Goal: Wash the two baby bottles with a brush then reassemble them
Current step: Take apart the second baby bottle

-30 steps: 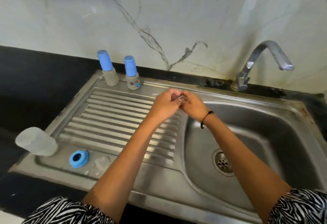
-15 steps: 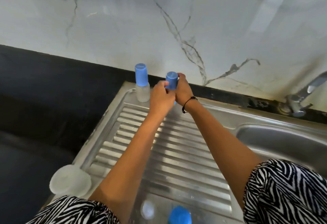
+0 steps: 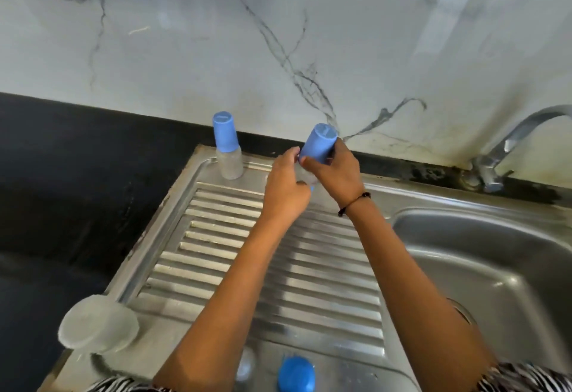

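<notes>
Two small clear baby bottles with tall blue caps are at the back of the steel drainboard [image 3: 216, 255]. One bottle [image 3: 228, 150] stands upright on its own at the back left. My right hand [image 3: 335, 171] grips the blue cap [image 3: 318, 143] of the second bottle, which is tilted and lifted. My left hand [image 3: 286, 187] holds that bottle's clear body, mostly hidden by my fingers. A blue screw ring [image 3: 296, 374] and a clear teat [image 3: 246, 367] lie near the front edge.
A frosted clear cup [image 3: 99, 325] lies at the drainboard's front left corner. The sink basin [image 3: 483, 255] is to the right, with a metal tap [image 3: 510, 144] behind it. Black counter runs to the left, a marble wall at the back.
Both hands went from the middle of the sink to the right bottle at the back, took hold of it, then lifted and tilted it. The camera view shifted left and closer.
</notes>
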{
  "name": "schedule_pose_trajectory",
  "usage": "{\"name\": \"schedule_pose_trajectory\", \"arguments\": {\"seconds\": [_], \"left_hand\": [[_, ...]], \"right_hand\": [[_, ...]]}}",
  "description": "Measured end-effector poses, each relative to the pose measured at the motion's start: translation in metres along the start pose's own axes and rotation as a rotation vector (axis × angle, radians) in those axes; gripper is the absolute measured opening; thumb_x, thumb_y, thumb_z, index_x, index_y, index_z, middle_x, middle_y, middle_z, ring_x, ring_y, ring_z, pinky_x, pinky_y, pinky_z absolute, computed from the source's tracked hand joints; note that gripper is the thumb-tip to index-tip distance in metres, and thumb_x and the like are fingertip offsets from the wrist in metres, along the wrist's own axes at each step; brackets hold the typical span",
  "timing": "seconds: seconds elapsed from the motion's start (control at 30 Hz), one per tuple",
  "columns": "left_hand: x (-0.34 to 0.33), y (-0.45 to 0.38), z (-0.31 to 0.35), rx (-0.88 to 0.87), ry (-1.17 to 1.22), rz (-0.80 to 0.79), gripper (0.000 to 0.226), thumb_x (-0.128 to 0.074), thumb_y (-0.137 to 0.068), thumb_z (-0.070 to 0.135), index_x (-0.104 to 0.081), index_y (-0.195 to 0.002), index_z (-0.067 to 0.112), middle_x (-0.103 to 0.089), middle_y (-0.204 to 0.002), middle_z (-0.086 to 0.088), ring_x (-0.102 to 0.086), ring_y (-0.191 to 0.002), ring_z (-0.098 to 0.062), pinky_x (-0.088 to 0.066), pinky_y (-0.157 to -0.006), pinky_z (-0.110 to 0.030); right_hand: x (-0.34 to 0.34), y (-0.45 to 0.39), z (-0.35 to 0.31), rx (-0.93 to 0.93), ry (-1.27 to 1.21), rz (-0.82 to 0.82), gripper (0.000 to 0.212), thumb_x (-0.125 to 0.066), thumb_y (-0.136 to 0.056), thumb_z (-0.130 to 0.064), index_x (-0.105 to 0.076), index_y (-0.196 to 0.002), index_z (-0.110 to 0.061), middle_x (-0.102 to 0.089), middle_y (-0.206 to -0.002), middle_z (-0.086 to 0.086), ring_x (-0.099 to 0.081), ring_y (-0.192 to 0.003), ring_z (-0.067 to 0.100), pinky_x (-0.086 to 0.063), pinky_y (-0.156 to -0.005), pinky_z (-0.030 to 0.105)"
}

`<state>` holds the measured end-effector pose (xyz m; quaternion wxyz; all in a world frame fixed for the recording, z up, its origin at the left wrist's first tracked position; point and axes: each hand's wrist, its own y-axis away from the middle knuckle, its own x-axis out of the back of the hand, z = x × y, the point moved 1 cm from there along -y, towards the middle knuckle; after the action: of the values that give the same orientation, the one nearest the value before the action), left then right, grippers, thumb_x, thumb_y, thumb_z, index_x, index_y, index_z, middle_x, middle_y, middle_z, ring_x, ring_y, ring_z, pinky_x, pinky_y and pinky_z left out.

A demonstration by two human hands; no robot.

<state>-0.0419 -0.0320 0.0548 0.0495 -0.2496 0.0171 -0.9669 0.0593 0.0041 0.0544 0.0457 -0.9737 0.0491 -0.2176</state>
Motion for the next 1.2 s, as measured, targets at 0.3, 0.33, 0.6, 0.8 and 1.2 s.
{"name": "schedule_pose_trajectory", "arguments": {"seconds": [0.3,0.33,0.6,0.8,1.2], "left_hand": [[-0.094,0.093,0.056,-0.444,-0.086,-0.042,0.069,-0.074,-0.075,0.018,-0.042,-0.134,0.006,-0.053,-0.122,-0.008,-0.058,-0.105,-0.024,-0.05,-0.078,-0.033],[-0.105,0.102,0.065,-0.401,-0.06,-0.042,0.062,-0.073,-0.075,0.017,-0.045,-0.13,0.009,-0.054,-0.118,-0.005,-0.058,-0.102,-0.022,-0.048,-0.074,-0.031],[-0.242,0.178,0.13,-0.344,-0.198,-0.041,0.043,-0.061,-0.085,0.026,-0.048,-0.123,0.01,-0.055,-0.119,-0.004,-0.054,-0.11,-0.022,-0.039,-0.079,-0.026],[-0.285,0.218,0.157,-0.047,0.024,-0.167,0.026,-0.068,-0.076,0.023,-0.051,-0.095,0.019,-0.063,-0.083,0.004,-0.062,-0.076,-0.016,-0.046,-0.059,-0.025],[-0.296,0.226,0.147,0.104,0.675,-0.619,0.033,-0.07,-0.056,0.018,-0.06,-0.085,0.005,-0.066,-0.066,-0.008,-0.063,-0.054,-0.02,-0.052,-0.06,-0.03]], "right_hand": [[0.133,0.117,0.013,-0.005,-0.043,0.194,0.034,-0.072,-0.077,-0.028,-0.058,-0.104,-0.013,-0.064,-0.091,-0.002,-0.06,-0.082,0.012,-0.048,-0.069,0.025],[0.143,0.124,0.019,-0.01,-0.052,0.211,0.033,-0.072,-0.078,-0.027,-0.058,-0.103,-0.012,-0.064,-0.09,-0.003,-0.06,-0.081,0.012,-0.047,-0.069,0.024],[0.258,0.176,0.09,-0.154,-0.429,0.441,0.046,-0.073,-0.079,-0.021,-0.044,-0.114,-0.022,-0.055,-0.095,-0.011,-0.057,-0.082,0.005,-0.053,-0.073,0.026],[0.321,0.201,0.125,-0.161,-0.615,0.174,0.019,-0.066,-0.083,-0.007,-0.057,-0.098,-0.014,-0.068,-0.094,0.011,-0.063,-0.084,0.016,-0.055,-0.074,0.027],[0.351,0.193,0.154,-0.161,-1.271,-0.29,0.044,-0.07,-0.07,-0.027,-0.053,-0.106,-0.01,-0.067,-0.083,0.013,-0.065,-0.097,0.034,-0.053,-0.081,0.042]]}}
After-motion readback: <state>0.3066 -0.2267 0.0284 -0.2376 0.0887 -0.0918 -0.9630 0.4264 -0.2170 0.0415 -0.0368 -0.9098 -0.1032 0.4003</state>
